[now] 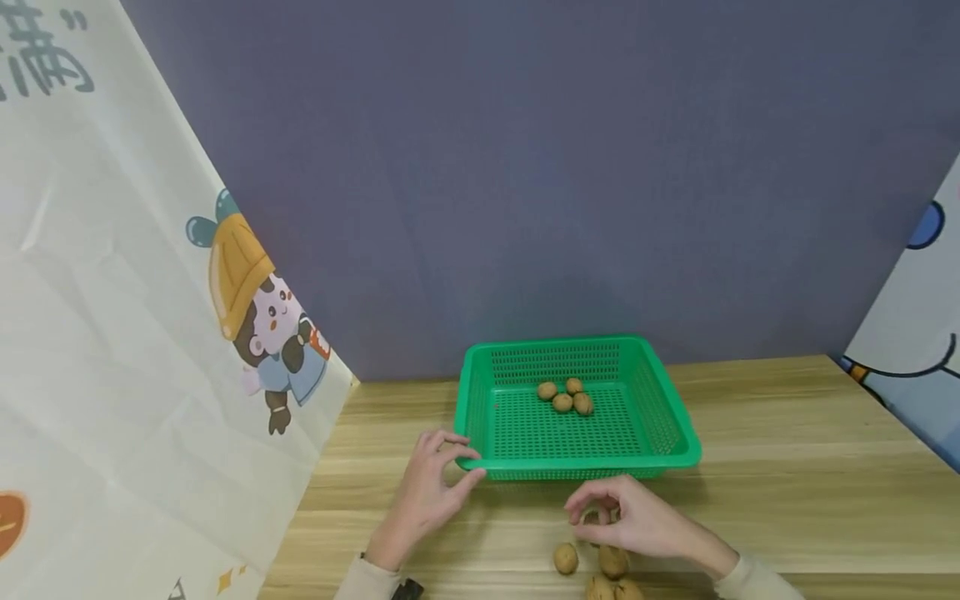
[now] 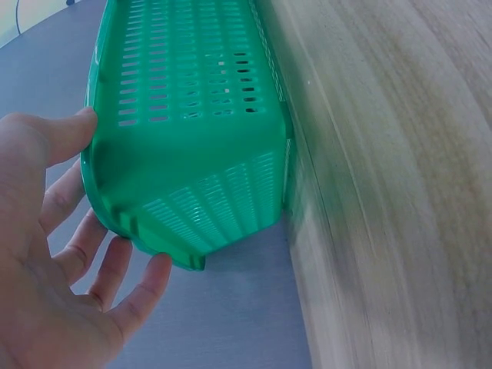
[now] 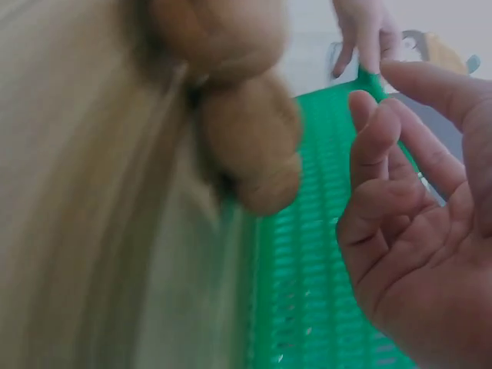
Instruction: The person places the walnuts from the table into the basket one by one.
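A green perforated plastic basket (image 1: 577,463) stands on the wooden table with several walnuts (image 1: 562,403) inside, toward its back. My left hand (image 1: 431,487) holds its near left corner; in the left wrist view the thumb (image 2: 73,132) lies on the rim and the fingers spread around the corner. In front of the basket, my right hand (image 1: 633,517) hovers over loose walnuts (image 1: 613,562), fingers loosely bent. No walnut shows between its thumb and fingers in the right wrist view, where the nearby walnuts (image 3: 250,138) look blurred. The hand partly hides one walnut in the head view.
A lone walnut (image 1: 566,558) lies left of the loose group on the wooden table (image 1: 780,467). A dark grey panel (image 1: 562,183) rises behind the basket. Printed white sheets stand at the left (image 1: 135,333) and right (image 1: 918,333) sides.
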Demonstrator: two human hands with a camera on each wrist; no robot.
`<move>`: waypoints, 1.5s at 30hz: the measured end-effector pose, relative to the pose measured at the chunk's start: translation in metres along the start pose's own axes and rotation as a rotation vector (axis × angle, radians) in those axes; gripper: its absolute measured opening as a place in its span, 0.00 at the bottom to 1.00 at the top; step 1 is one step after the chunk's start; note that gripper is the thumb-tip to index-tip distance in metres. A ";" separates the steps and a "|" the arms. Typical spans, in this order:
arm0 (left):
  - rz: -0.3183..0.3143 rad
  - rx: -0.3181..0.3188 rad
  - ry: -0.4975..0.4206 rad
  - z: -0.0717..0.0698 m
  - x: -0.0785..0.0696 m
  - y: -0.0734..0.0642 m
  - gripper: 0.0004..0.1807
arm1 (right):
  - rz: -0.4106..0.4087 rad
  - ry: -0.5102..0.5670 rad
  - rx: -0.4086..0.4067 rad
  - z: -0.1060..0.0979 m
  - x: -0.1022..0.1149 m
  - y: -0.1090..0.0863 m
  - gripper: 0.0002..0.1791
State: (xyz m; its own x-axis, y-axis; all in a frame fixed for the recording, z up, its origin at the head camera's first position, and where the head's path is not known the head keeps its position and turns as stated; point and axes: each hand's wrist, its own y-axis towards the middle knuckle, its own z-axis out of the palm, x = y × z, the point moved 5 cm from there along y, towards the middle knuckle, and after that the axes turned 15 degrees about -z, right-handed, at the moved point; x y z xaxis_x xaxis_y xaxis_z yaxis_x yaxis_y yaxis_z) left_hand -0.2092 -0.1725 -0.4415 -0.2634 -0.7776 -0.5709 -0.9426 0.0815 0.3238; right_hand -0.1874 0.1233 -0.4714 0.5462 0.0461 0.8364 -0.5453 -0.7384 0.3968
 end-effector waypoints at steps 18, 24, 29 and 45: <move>0.016 -0.025 -0.002 0.000 0.000 0.000 0.09 | 0.119 -0.064 -0.003 -0.011 -0.027 -0.023 0.19; 0.022 -0.028 -0.003 0.000 0.000 0.000 0.10 | 0.178 -0.072 0.008 -0.014 -0.032 -0.025 0.21; 0.021 -0.026 -0.006 0.001 0.000 -0.001 0.09 | 0.206 -0.024 0.026 -0.016 -0.037 -0.028 0.21; 0.020 -0.026 0.006 0.001 0.000 0.000 0.09 | 0.251 0.004 0.029 -0.018 -0.043 -0.032 0.22</move>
State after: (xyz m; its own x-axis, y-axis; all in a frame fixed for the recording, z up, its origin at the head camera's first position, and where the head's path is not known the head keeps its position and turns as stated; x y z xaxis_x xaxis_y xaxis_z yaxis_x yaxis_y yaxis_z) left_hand -0.2092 -0.1722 -0.4425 -0.2809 -0.7796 -0.5598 -0.9314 0.0807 0.3549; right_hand -0.2055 0.1569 -0.5132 0.3930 -0.1386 0.9090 -0.6453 -0.7459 0.1652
